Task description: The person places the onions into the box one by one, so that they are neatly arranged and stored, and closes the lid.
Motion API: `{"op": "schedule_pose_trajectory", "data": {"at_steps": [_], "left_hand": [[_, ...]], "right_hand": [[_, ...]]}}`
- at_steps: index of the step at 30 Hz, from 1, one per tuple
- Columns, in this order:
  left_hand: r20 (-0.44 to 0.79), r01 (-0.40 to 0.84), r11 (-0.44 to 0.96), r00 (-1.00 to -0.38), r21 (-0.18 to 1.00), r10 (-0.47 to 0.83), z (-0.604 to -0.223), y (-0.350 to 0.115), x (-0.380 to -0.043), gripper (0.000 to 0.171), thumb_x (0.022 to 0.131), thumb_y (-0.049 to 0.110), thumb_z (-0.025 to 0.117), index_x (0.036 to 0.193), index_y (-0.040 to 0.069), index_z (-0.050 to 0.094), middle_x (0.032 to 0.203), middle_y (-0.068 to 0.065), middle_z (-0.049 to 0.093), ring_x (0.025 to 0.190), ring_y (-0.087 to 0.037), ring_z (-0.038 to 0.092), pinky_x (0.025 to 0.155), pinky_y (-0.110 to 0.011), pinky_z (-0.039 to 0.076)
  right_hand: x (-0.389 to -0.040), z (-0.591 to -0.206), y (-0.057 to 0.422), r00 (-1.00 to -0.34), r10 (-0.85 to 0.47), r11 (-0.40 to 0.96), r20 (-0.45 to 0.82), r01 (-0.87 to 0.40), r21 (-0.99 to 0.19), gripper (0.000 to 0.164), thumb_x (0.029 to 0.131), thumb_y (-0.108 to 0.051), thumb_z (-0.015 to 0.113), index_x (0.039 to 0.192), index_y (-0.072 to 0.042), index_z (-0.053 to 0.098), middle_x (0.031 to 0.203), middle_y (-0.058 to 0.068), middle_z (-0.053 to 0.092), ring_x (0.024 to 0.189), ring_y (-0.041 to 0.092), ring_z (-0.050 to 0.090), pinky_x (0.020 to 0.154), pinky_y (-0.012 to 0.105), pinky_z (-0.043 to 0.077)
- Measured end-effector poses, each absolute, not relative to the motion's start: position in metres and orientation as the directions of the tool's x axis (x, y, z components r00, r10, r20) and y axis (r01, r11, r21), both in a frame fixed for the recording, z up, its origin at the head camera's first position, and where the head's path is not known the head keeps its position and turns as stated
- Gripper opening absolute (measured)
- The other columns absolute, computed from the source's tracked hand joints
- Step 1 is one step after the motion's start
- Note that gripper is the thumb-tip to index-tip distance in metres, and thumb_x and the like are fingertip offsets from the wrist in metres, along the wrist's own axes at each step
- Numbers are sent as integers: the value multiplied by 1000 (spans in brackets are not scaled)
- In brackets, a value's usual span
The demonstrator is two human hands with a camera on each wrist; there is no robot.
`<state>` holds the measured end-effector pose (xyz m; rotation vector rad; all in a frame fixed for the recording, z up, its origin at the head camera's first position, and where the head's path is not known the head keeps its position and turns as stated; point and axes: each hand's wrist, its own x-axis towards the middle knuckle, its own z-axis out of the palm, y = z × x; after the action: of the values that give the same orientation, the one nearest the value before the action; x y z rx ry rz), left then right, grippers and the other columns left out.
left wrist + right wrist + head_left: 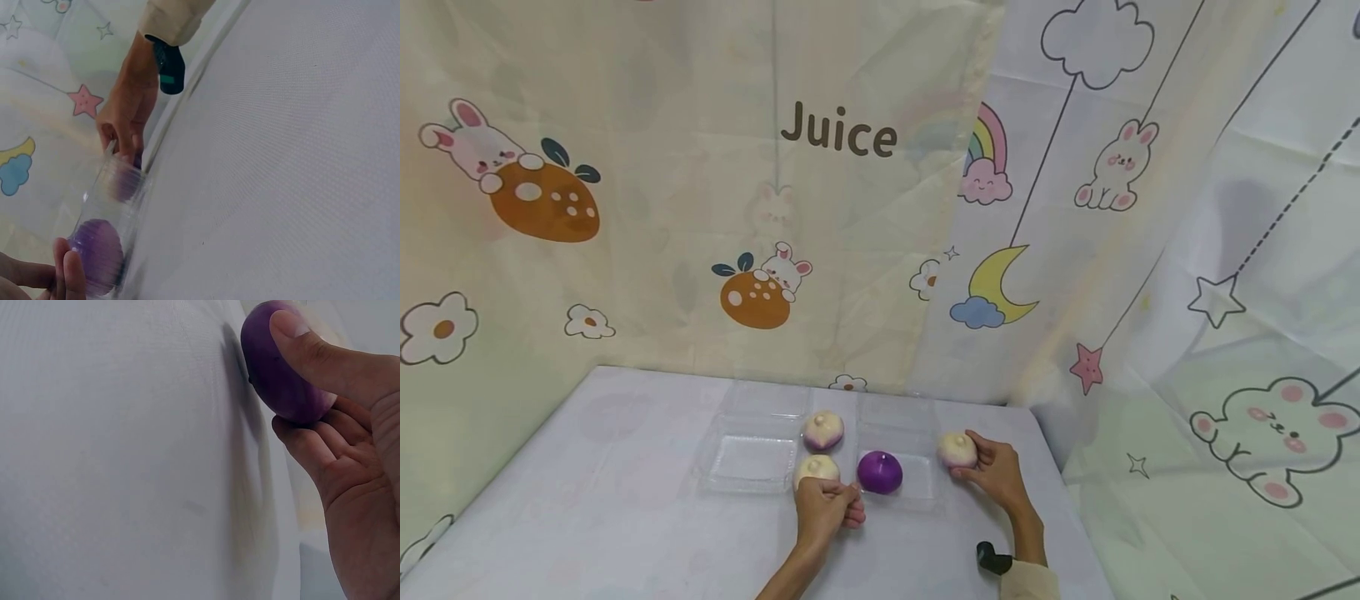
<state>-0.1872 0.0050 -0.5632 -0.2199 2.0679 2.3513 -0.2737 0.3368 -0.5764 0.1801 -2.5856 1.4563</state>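
My right hand (996, 471) pinches a round cream toy (956, 450) with a purple underside, beside the right-hand clear plastic tray. In the right wrist view its thumb presses the purple side (269, 369), fingers beneath. My left hand (826, 507) has bent fingers and overlaps the front of a second cream toy (818, 467); I cannot tell whether it grips it. Just behind sits a third cream toy (823, 430), with a small nub on top. A purple toy (880, 472) rests in the right-hand tray; in the left wrist view the purple toy (100, 256) shows through plastic.
Two clear plastic trays (709, 467) with raised lids lie side by side on the white table (647, 508). A dark strap-like piece (994, 558) is at the right cuff. Printed cloth (850, 217) hangs behind the table and along its right side.
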Motion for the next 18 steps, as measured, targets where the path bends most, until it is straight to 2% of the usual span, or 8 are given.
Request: {"op": "schedule_pose_trajectory", "data": {"at_steps": [7,12,18], "left_hand": [[-100,-87,-131,-991,988,-94,-565,6,-188,22,97,-1,73,90,-22,73,66,-18,76,50,-10,70,52,-29,65],[-91,-78,-127,-991,989,-96,-567,6,-188,22,96,-2,74,89,-23,72,65,-18,75,49,-10,70,51,-29,65],[-97,-86,-117,-990,989,-99,-567,6,-189,22,97,1,75,90,-19,74,68,-22,76,51,-12,71,52,-30,65]], "right_hand": [[-272,-577,340,-981,-24,498,194,-180,-848,85,74,-2,100,147,13,59,148,32,63,142,42,59,111,45,56],[-269,-576,342,-980,-27,496,198,-185,-848,84,75,-1,99,147,14,58,148,32,63,142,42,58,110,39,57],[-269,-571,344,-970,-33,499,239,-223,-838,82,77,-1,98,146,16,58,145,35,63,140,49,58,108,42,58]]}}
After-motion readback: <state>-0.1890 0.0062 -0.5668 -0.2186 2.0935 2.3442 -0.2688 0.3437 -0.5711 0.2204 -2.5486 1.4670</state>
